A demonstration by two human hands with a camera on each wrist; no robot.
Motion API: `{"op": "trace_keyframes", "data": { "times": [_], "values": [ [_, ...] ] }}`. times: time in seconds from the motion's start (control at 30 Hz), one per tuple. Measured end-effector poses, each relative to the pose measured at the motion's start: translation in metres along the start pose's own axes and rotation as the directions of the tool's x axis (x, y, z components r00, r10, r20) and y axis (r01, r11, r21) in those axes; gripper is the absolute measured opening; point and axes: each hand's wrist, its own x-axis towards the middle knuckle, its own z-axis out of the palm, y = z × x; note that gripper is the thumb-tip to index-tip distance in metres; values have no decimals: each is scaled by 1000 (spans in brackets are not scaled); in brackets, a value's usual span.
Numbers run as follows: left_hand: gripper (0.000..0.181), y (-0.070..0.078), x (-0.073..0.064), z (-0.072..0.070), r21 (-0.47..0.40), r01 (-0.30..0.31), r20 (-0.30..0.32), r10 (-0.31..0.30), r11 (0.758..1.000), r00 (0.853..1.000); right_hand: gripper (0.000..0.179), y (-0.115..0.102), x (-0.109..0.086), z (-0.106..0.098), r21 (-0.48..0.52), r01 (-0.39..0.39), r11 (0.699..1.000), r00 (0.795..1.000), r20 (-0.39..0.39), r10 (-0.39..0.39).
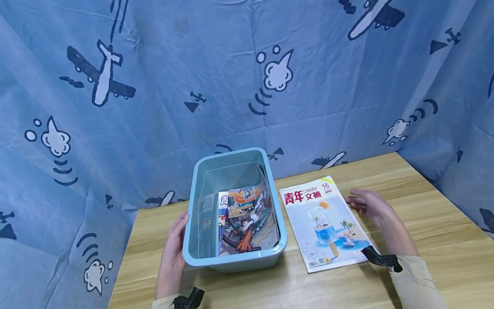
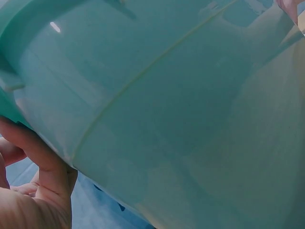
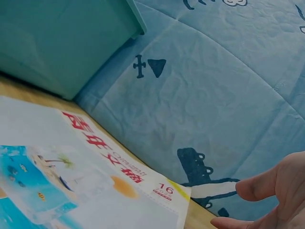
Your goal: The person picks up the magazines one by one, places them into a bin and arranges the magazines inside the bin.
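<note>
A light blue plastic bin (image 1: pixel 235 260) stands on the wooden table. My left hand (image 1: pixel 176 244) grips its left side, with the fingers up at the rim; in the left wrist view the fingers (image 2: pixel 50 162) bend against the bin's outer wall (image 2: pixel 157 109). Inside the bin lie magazines, the top one a comic-style magazine (image 1: pixel 247 219) curving up against the right wall. To the right of the bin a magazine (image 1: pixel 324 223) with an ice-pop cover lies flat. Close beside its right edge is my right hand (image 1: pixel 370 208), holding nothing, its fingers (image 3: pixel 257 186) loosely bent and apart.
The wooden table (image 1: pixel 432 206) runs back to a blue curtain (image 1: pixel 216 77) printed with planes and clouds, which hangs behind and on both sides. The bin's back end is close to the curtain.
</note>
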Motion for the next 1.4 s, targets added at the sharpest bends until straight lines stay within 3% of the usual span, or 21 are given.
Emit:
{"op": "trace_keyframes", "data": {
  "times": [0.57,0.93,1.23,1.4],
  "values": [
    [19,1,-1,0,5,-1,26,1,1000,1000,39,-2,-6,-2,69,36,997,997,69,-41],
    [19,0,0,0,20,-6,22,6,1000,1000,66,-3,-6,1,106,8,994,999,48,-13],
    [20,0,-1,-1,3,-6,38,6,1000,999,36,-2,-5,0,156,5,988,996,86,-18],
    [20,-1,-1,-1,15,-2,29,2,1000,1000,51,0,-3,0,112,31,993,995,89,-41]
  ]
}}
